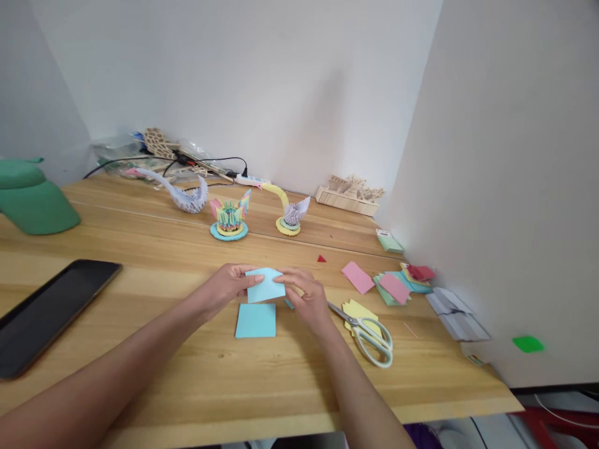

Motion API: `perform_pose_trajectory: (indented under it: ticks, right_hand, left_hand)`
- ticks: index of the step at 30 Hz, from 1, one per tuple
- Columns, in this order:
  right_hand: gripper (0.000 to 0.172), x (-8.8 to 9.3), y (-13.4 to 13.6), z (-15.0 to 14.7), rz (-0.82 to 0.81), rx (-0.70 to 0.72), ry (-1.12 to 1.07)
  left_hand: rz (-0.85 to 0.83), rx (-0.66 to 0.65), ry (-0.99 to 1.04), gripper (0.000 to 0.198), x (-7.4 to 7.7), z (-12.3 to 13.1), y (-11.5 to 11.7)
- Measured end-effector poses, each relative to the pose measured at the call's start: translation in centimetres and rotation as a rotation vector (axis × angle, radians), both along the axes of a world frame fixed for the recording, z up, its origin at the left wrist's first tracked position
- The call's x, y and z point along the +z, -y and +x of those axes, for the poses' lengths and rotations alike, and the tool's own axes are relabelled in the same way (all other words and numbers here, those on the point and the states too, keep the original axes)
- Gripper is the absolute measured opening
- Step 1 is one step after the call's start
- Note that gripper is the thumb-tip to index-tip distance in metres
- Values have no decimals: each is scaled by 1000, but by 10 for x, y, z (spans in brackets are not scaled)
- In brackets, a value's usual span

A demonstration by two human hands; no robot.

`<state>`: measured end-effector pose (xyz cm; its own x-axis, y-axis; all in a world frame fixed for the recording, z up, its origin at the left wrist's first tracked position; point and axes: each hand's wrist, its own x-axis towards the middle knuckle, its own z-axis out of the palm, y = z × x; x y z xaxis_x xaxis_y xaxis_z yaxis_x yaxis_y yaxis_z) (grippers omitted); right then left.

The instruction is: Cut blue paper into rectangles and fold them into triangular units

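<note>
Both my hands hold a light blue paper piece (264, 284) just above the wooden table (154, 262). My left hand (226, 289) pinches its left edge, and my right hand (306, 299) pinches its right edge. A second light blue paper square (256, 320) lies flat on the table directly below, close to my wrists. Pale green scissors (369, 332) rest just right of my right hand, lying partly over yellow paper (357, 308).
A dark tablet (47, 312) lies at the left, a green cap (32, 199) beyond it. Folded paper models (229, 218) stand mid-table: two swans and a coloured basket. Pink, green and red paper stacks (397, 284) and white sheets (456, 312) lie by the right wall. Cables run along the back.
</note>
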<state>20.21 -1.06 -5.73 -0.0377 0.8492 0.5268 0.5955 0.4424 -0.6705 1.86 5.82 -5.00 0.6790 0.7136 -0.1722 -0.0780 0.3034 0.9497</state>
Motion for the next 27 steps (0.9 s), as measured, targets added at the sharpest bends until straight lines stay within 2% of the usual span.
perform_pose_trajectory:
  ticks: [4, 6, 9, 12, 14, 21, 24, 27]
  right_hand:
    - [28, 3, 2, 1, 15, -43, -1]
    - [35, 3, 2, 3, 65, -67, 59]
    - [42, 0, 1, 5, 81, -12, 138]
    - [36, -3, 1, 6, 54, 80, 173]
    - [28, -2, 2, 5, 51, 79, 156]
    - [6, 8, 4, -1, -111, -95, -161]
    - [10, 6, 3, -4, -170, -86, -368]
    - [15, 1, 1, -5, -209, -81, -478]
  left_hand:
    - [22, -27, 24, 25, -2, 0, -1]
    - [6, -19, 36, 28, -2, 0, -1]
    - [-4, 5, 44, 32, 1, 0, 0]
    - [0, 13, 29, 29, 3, 0, 0]
    - [11, 10, 21, 27, 3, 0, 0]
    - [169, -71, -21, 26, -1, -2, -3]
    - [194, -115, -72, 29, 2, -2, 1]
    - [198, -140, -73, 36, 6, 0, 5]
